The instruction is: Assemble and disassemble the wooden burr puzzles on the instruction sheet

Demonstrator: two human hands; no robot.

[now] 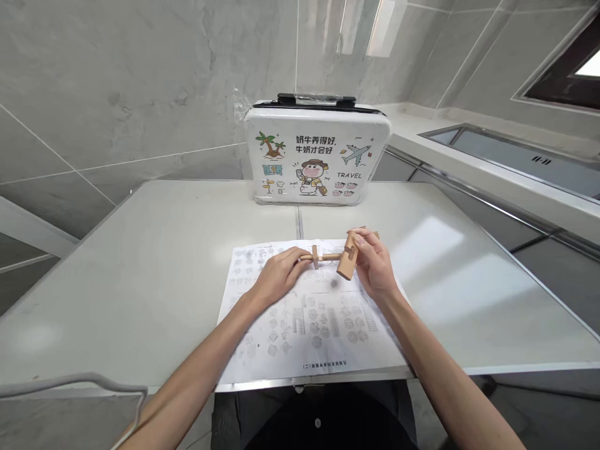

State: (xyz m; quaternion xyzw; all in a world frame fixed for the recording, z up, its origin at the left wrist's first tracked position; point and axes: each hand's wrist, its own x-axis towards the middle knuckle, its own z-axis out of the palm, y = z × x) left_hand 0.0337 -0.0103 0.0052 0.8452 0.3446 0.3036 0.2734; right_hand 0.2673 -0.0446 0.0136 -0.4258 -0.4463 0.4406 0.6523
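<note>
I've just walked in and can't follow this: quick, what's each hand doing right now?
Left hand: closed on the end of a slim wooden puzzle rod.
Right hand: closed, holding a thick notched wooden puzzle block.

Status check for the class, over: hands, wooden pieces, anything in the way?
Left hand: pinching thin wooden stick. Right hand: gripping larger wooden block. Printed sheet underneath; white case stands behind, apart from both hands.

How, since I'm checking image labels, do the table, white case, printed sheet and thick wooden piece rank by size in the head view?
1. Table
2. Printed sheet, partly covered, nearer the camera
3. White case, farther back
4. Thick wooden piece
</note>
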